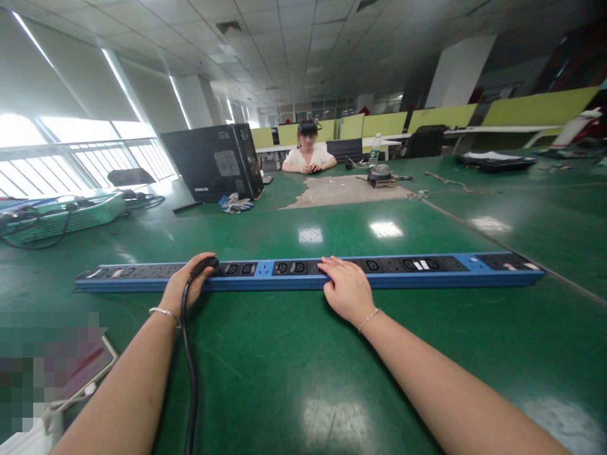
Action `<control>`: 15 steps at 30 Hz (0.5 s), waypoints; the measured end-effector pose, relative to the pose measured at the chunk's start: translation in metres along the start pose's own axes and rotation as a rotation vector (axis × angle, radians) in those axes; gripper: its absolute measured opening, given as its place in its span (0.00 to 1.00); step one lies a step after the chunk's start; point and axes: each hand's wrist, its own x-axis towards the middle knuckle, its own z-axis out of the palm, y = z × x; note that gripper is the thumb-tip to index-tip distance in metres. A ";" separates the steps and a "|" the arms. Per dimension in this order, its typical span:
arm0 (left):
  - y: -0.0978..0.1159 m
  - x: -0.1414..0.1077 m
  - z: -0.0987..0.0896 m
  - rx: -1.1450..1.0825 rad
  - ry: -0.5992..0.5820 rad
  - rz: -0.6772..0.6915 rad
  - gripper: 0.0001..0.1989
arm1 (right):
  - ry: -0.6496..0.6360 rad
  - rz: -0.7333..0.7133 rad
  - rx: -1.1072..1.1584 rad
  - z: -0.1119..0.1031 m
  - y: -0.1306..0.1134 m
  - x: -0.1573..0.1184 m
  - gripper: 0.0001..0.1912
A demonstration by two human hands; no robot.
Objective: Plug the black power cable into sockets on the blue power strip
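A long blue power strip (294, 283) with black socket panels lies across the green table before me. My left hand (187, 281) is closed around the black plug (205, 263) of a power cord, held at the sockets left of the middle; whether its pins are inside a socket is hidden. From the plug the black cord (190, 366) hangs down along my left forearm toward the near edge. My right hand (348, 287) rests on the strip right of its middle, fingers stretched out over the sockets, holding nothing.
Behind the strip stand a black computer case (213, 163) and gloves (236, 203). A green basket (71, 218) with cables sits at left. Across the table sits a person (308, 155), near a bottle (376, 150) and a round metal device (380, 175). A black tray (496, 163) lies far right.
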 end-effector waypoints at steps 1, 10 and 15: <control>0.000 0.000 0.000 0.005 0.006 -0.005 0.22 | 0.002 0.000 0.002 0.000 0.000 0.000 0.22; 0.004 -0.007 0.002 0.106 -0.024 0.084 0.23 | -0.006 0.003 0.001 -0.001 0.000 0.000 0.22; 0.010 -0.011 -0.003 0.223 -0.057 0.153 0.23 | -0.009 0.002 -0.002 -0.001 0.000 0.001 0.22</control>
